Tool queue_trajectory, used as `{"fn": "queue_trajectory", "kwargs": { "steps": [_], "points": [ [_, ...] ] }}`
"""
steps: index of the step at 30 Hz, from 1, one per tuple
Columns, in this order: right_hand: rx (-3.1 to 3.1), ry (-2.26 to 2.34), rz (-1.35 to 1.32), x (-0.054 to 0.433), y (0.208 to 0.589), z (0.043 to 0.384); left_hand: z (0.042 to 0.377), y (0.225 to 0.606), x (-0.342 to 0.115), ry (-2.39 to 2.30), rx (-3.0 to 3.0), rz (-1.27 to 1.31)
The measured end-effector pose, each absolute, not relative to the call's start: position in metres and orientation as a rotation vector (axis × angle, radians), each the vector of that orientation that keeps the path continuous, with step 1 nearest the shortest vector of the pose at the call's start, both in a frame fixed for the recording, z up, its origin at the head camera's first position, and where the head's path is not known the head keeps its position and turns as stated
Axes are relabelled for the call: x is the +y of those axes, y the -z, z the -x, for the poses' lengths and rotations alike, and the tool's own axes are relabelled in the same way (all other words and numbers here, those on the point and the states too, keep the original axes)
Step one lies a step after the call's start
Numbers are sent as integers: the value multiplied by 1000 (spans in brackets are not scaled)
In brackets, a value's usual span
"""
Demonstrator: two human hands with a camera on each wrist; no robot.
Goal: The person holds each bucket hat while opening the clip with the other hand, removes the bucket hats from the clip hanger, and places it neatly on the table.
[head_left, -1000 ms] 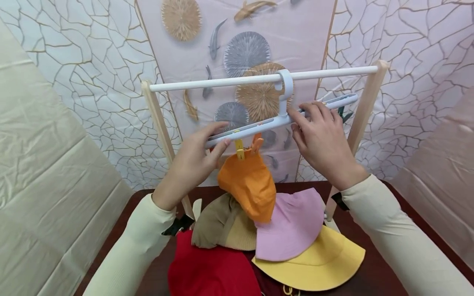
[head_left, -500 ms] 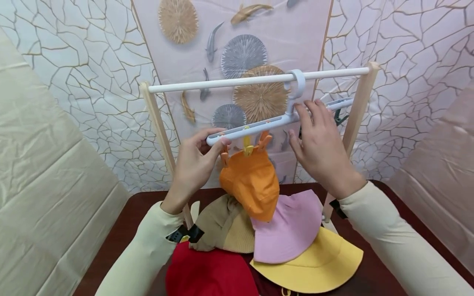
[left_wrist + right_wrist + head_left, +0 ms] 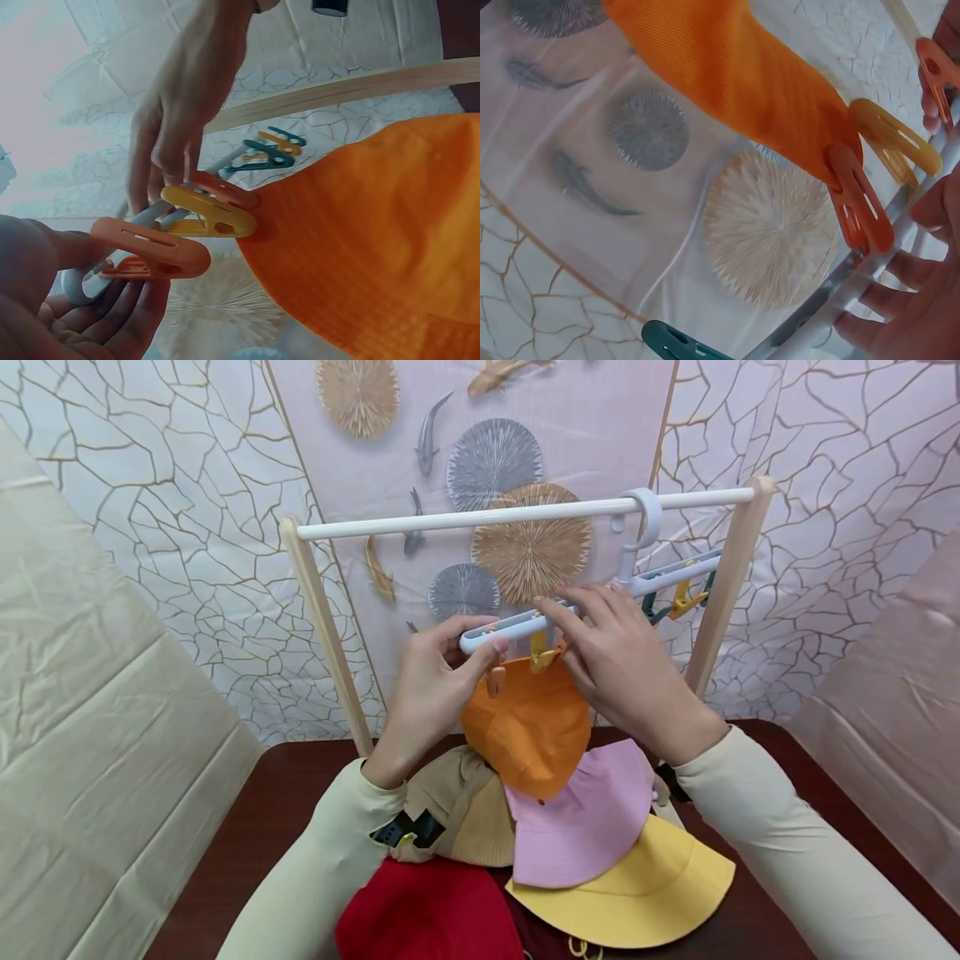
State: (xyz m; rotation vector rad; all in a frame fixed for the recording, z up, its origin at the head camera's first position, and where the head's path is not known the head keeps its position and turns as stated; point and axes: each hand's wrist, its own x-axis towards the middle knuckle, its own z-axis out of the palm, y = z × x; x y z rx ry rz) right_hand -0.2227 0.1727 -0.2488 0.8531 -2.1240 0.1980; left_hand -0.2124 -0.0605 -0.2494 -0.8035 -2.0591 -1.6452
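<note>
A pale blue clip hanger (image 3: pixel 513 630) hooks over the white rod (image 3: pixel 465 523) of a wooden stand. My left hand (image 3: pixel 431 693) pinches its near left end between thumb and fingers. Over the bar near the middle curl the fingers of my right hand (image 3: pixel 630 668), which hide part of it. An orange bucket hat (image 3: pixel 528 731) hangs by its brim from a yellow clip (image 3: pixel 206 212) and an orange clip (image 3: pixel 860 199). Another orange clip (image 3: pixel 150 250), by my left hand, holds nothing. Green and yellow clips (image 3: pixel 684 600) dangle at the hanger's far right.
Below lie a beige hat (image 3: pixel 480 814), a pink hat (image 3: pixel 577 827), a yellow hat (image 3: pixel 637 893) and a red hat (image 3: pixel 431 914) on a dark table (image 3: pixel 247 827). Wooden posts (image 3: pixel 326 627) flank the hanger. Patterned cloth (image 3: pixel 187 527) stands behind.
The hanger has slid right along the rod, its hook nearing the right post. Both hands went along, and my right hand has shifted left on the bar, close to the hat's clips.
</note>
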Motion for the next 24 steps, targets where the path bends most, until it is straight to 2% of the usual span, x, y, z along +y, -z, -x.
{"fn": "queue_trajectory", "kwargs": {
  "steps": [15, 24],
  "points": [
    [-2097, -311, -838, 198, 244, 221, 215, 257, -31, 1711, -2057, 836],
    [-2110, -268, -794, 204, 244, 217, 221, 263, -29, 1750, -2029, 844]
  ]
}}
